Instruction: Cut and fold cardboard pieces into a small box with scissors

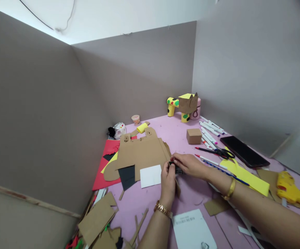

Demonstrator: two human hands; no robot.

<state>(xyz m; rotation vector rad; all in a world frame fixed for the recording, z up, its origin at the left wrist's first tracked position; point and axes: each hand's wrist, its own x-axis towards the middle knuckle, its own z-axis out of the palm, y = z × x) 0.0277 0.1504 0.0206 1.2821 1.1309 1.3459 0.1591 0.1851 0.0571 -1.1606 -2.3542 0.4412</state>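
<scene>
My left hand [167, 180] and my right hand [190, 165] meet over the table, fingers closed on a small black object [179, 170] with pale print on its side. Its exact kind is too small to make out. Just beyond my left hand lies a large cut cardboard sheet [142, 150]. A white paper piece [150, 176] and a black paper piece [127, 177] rest at its near edge. Below my right forearm is a small cardboard piece [216, 205]. A white printed sheet [193, 230] lies near my left wrist.
Right side: several markers [212, 127], black scissors [224, 153], a phone [244, 151], yellow paper [251, 178] and a yellow glue gun [290, 190]. A cardboard box [194, 136] and a yellow cardboard animal figure [187, 103] stand farther back. Cardboard scraps [98, 218] pile at left. Grey partitions [139, 76] surround the table.
</scene>
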